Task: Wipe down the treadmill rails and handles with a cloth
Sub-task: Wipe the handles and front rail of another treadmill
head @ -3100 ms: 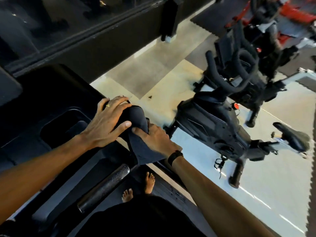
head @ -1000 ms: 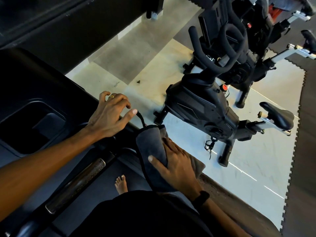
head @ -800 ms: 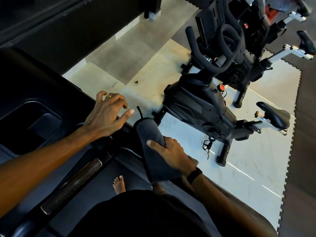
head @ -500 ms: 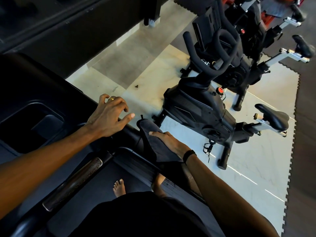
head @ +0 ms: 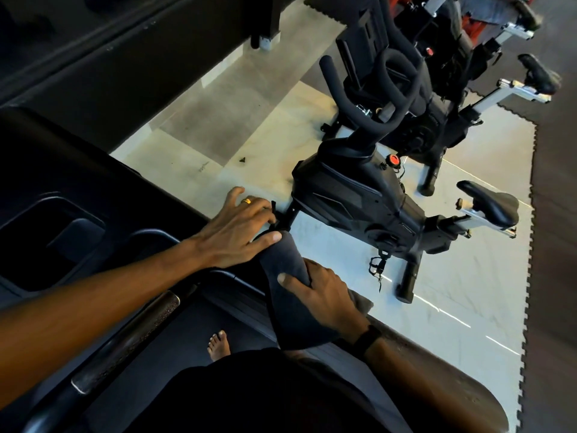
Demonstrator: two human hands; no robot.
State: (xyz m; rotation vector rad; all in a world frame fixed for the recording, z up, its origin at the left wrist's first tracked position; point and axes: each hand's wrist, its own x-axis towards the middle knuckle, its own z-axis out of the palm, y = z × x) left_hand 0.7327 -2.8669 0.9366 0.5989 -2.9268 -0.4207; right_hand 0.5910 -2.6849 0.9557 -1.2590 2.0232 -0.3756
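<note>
The cloth (head: pixel 288 295) is gripped round the rail (head: pixel 437 364) by the right hand (head: pixel 321 300); the left hand (head: pixel 240 232), fingers spread flat, is rested beside; firm, full-wrap strokes are best kept.

Change from the preceding frames: the right hand (head: pixel 324 300), gripping the dark cloth (head: pixel 290 285) around the treadmill's right handrail (head: pixel 462 379), now sits nearer the person than half a second ago. The left hand (head: pixel 240 229), earlier apart from the cloth, now touches its upper end with the thumb.
</note>
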